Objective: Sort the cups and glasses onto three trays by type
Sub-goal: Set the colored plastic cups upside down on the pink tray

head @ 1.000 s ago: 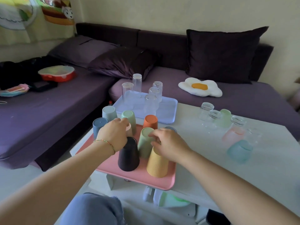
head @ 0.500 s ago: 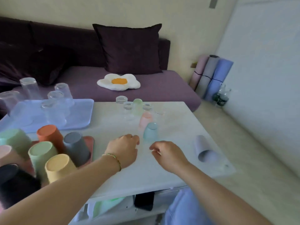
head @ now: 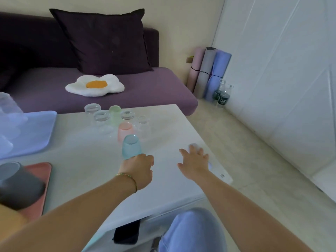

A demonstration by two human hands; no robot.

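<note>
An upside-down blue frosted glass stands mid-table. Behind it are a pink frosted glass, a green frosted glass and several clear glasses. My left hand hovers just in front of the blue glass, fingers loosely curled, holding nothing. My right hand lies spread over a lavender cup on its side near the table's right edge, hiding most of it. A grey cup stands inverted on the pink tray. The blue tray at the left carries clear glasses.
The white table ends just right of my right hand. Behind it are a purple sofa with an egg-shaped cushion, rolled mats and bottles. A dark phone lies on the shelf below, next to my knee.
The view swung right, away from the pink tray. Both hands left the cups there. My left hand moved up to the blue glass and my right hand reached onto the lying lavender cup.
</note>
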